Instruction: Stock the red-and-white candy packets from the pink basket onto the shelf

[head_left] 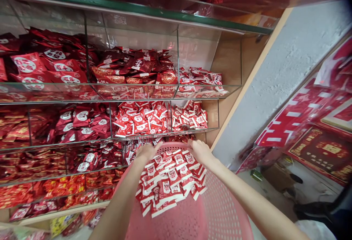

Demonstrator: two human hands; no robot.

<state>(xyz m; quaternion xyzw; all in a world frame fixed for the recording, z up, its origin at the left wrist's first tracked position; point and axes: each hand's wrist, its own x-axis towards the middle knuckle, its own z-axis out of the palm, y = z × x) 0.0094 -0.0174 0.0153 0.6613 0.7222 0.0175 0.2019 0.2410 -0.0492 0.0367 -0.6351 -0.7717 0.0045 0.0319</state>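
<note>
Glass shelving stacked with red packets

Tiered glass shelves with upright glass dividers under a green-edged top. Upper tier: dark red packets at left, maroon and gold ones in the middle, small red-and-white sachets at right. Tier below: more small red-and-white sachets. Lowest tiers at left: orange-red packets
</note>
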